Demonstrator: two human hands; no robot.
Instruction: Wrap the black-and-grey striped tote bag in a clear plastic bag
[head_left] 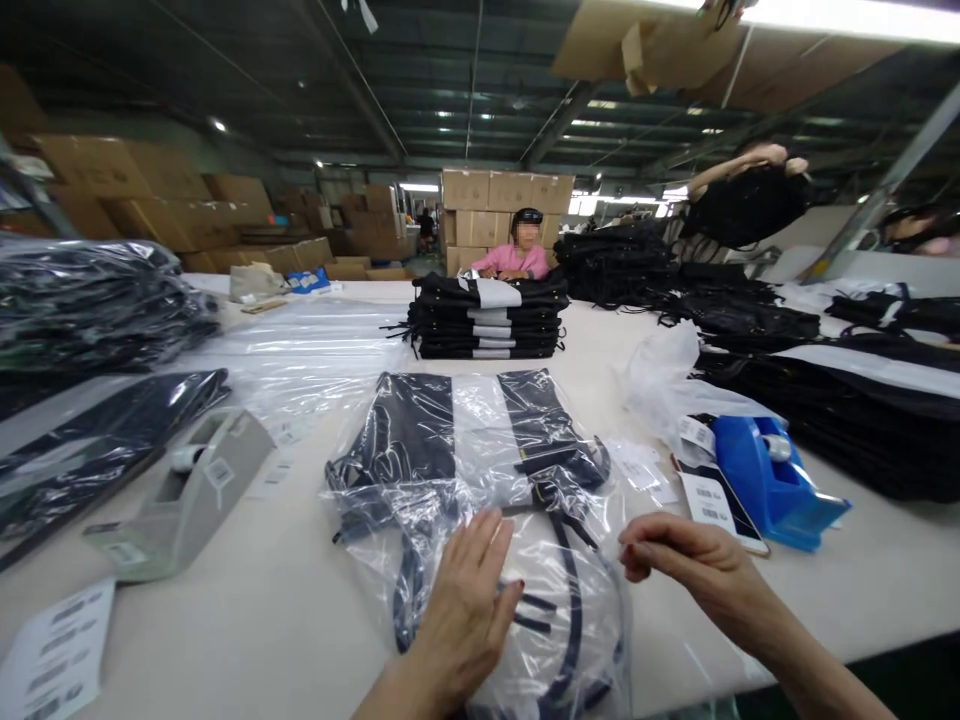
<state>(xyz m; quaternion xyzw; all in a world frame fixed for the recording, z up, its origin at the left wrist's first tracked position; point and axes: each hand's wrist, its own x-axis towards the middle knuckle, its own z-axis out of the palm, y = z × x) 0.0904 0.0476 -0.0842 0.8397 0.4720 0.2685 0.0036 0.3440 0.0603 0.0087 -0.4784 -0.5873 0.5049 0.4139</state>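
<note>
Left hand [469,590] lies flat, fingers spread, palm down on the bagged garment [480,500], gripping nothing. Right hand [686,565] is just right of the bag's edge, fingertips pinched together; can't tell what's between them, if anything. Bagged garment is a dark folded piece with a white centre panel in clear plastic, flat on the surface [285,620], directly under and ahead of the left hand. Long axis runs away from the person, loose black straps at the near end under the left hand. Around it: grey tape dispenser [187,495] well left of the left hand, blue tape dispenser [772,480] just beyond and right of the right hand, phone with barcode labels [716,500] beside that. Label sheet [56,650] near-left corner. Stack of folded black garments [487,318] straight ahead past the bag, a seated person in pink [517,258] behind it. Bagged stock [90,300] far left, loose black garments [862,400] far right. Nothing sits between the two hands and the bag.
</note>
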